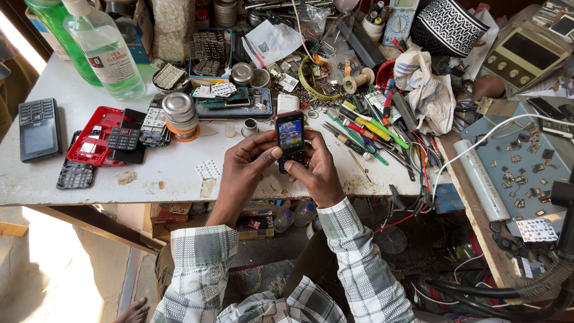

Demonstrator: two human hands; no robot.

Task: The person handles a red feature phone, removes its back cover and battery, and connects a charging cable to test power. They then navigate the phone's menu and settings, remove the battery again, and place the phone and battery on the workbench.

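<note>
- Both hands closed around one small dark keypad phone point(290, 139), lit colour screen facing up.
- Left hand point(248, 162): fingers wrapped along the phone's left edge, thumb laid across its lower front.
- Right hand point(318, 173): cupped under the phone's lower right side, thumb pressed on the keypad area.
- Phone held upright above the front part of the white workbench point(179, 170), near the bench's middle, clear of the surface as far as can be told.
- Checked shirt sleeves point(353, 239) below the phone, running toward the lower edge of the view.
- Left of the phone: round metal tin point(179, 109) on an orange ring, standing on the bench.
- Further left of the phone: red phone housing point(95, 134) lying flat, with a black keypad piece point(124, 139) on top of it.
- Far left of the phone: grey keypad handset point(38, 128) lying face up; a bare black keypad frame point(75, 173) just below the red housing.
- Upper left of the phone: clear plastic bottle with pale liquid point(104, 51), a green bottle point(60, 30) beside it.
- Just behind the phone: opened phone chassis with circuit board point(236, 103); small white cup-shaped part point(250, 127) close by.
- Right of the phone: bundle of screwdrivers and tweezers point(371, 134) with green, yellow and red handles, lying fanned out.
- Upper right of the phone: crumpled white cloth point(430, 93); black-and-white patterned cap point(448, 27) beyond it.
- Far right of the phone: blue mat point(514, 161) scattered with tiny parts; white cable point(478, 140) crossing it.
</note>
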